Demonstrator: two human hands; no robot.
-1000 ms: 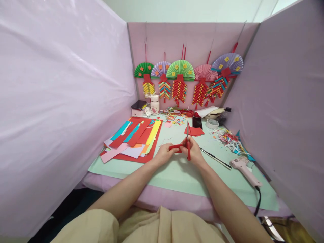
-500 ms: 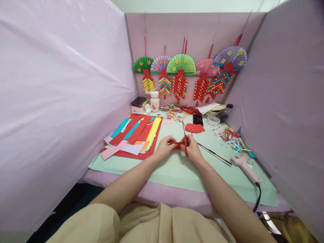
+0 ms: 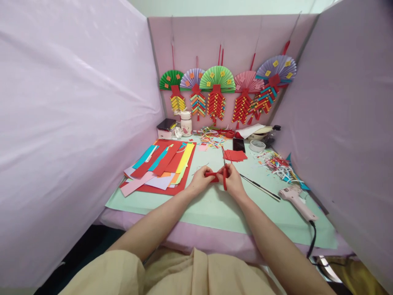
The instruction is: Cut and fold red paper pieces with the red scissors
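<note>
Left hand (image 3: pixel 201 178), right hand (image 3: pixel 233 180): fingers pinching small red paper piece (image 3: pixel 212 175). Right fingers also gripping red-handled metal scissors (image 3: pixel 225 182), blades forward. Red paper squares (image 3: pixel 236 155) beyond.

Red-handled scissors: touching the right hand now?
Touching: the head view shows the right hand gripping the red-handled scissors, its fingers around the handles.

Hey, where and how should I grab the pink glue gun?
The glue gun is probably best gripped around its handle, coming from the near side with the right hand, once that has put down the scissors. The slim handle slants toward the near right from the bulkier head, with the cord at its end.
</note>
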